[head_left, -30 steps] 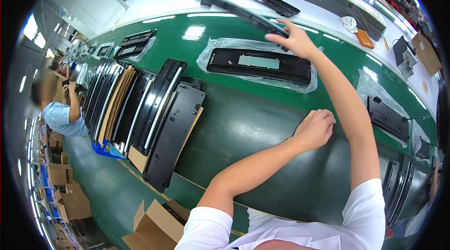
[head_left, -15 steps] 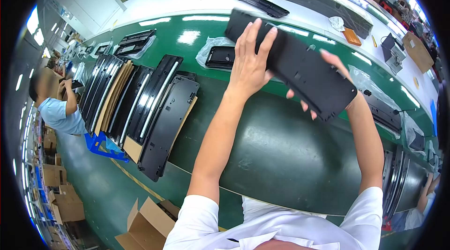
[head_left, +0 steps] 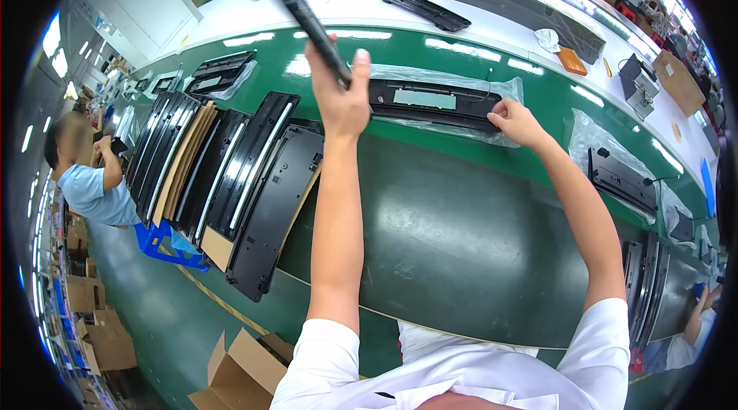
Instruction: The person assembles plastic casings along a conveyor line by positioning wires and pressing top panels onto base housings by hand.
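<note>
My left hand (head_left: 340, 99) is closed on one end of a long black panel (head_left: 304, 14), raised and seen nearly edge-on, slightly blurred. A second black panel with a rectangular opening, the framed panel (head_left: 469, 106), lies on clear plastic wrap (head_left: 513, 87) on the green surface. At its right end my right hand (head_left: 516, 121) pinches the edge, fingers together. The raised panel and my left forearm hide the framed panel's left end.
Black panels and cardboard sheets (head_left: 184, 160) stand in a row at left, beside a larger flat panel (head_left: 274, 206). Another person (head_left: 96, 183) stands beyond. An open carton (head_left: 242, 371) is below. At right lies a wrapped panel (head_left: 623, 179).
The panel held in both hands half a second ago is now in my left hand alone, moved up and left. My right hand has let go of it and taken the framed panel's edge.
</note>
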